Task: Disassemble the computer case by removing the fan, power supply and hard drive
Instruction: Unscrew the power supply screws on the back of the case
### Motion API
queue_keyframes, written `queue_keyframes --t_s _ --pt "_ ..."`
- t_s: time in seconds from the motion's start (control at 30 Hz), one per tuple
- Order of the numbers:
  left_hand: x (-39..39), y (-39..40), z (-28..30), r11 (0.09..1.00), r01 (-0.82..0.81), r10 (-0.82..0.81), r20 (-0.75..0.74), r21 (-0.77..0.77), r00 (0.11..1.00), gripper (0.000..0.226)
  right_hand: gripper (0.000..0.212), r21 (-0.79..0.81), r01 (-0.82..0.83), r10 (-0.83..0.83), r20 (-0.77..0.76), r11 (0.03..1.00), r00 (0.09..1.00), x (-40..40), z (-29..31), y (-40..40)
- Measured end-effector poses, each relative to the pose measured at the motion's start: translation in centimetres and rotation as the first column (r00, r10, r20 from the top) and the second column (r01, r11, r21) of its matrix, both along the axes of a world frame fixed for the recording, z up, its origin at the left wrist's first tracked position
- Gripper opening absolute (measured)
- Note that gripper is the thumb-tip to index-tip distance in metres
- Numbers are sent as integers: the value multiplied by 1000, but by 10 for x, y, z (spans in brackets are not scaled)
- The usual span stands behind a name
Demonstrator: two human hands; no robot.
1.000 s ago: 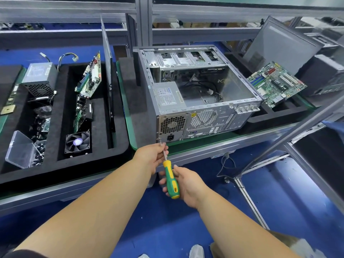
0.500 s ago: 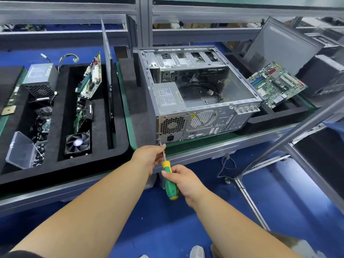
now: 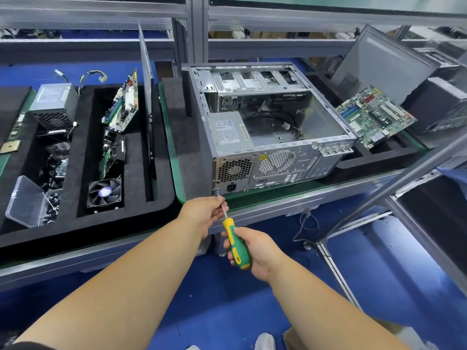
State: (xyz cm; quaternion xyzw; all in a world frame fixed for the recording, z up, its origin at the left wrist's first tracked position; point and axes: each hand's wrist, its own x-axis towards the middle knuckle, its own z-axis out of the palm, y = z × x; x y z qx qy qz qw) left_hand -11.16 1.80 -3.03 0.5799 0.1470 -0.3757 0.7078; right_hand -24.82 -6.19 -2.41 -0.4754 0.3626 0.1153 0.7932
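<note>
The right hand (image 3: 255, 251) wraps its fingers round the green and yellow handle of a screwdriver (image 3: 236, 245), which slants up and away from it toward the computer case (image 3: 275, 137). The left hand (image 3: 203, 213), just above and to the left of the right one, pinches the bare metal shaft between its fingertips, and the tip meets the lower left corner of the case's rear panel, right beyond those fingertips. The case lies on its side on the table (image 3: 316, 195), open face up, straight ahead of both hands. The power supply (image 3: 228, 132) sits inside it at the near left corner, its vent grille showing on the rear panel just above the left hand. Loose cables lie on the case floor further back. Whether a hard drive is in the bays at the far end cannot be told. Far to the left of the left hand, a black foam tray (image 3: 131, 210) carries a loose fan (image 3: 104, 193), a second power supply (image 3: 54, 107), upright circuit boards and a clear plastic box (image 3: 25, 202). To the right, beyond the case, a motherboard (image 3: 374, 116) leans on another foam tray
</note>
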Motion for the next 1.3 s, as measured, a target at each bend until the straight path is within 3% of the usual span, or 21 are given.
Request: queue_keyframes --t_s 0.3,0.5,0.6,0.67,0.73,1.07,1.17,1.3 --pt "-3 1 8 984 68 -71 12 165 997 24 23 -123 15 -14 7 992 1000 0 -7 1" --pt "-2 -1 5 984 80 -91 60 161 994 13 14 -258 -55 55 -9 965 998 -2 -6 -1" --pt "-1 -1 4 988 76 -84 58 131 995 12 19 -124 -33 34 13 992 999 -1 -4 -3" --pt "-2 0 3 992 64 -70 48 112 996 11 33 59 7 -8 13 998 1000 0 -1 -3" --pt "-3 0 3 994 57 -61 43 95 997 9 43 126 3 -6 20 992 1000 0 0 -4" --pt "-7 1 8 996 90 -91 35 24 995 9 13 -21 93 -93 -1 995 996 0 -6 1" --pt "-7 2 7 996 93 -94 34 17 995 14 17 -47 95 -96 -32 994 995 2 -4 4" --pt "-5 3 4 997 81 -81 14 9 997 12 35 66 116 -112 -51 991 992 6 2 5"
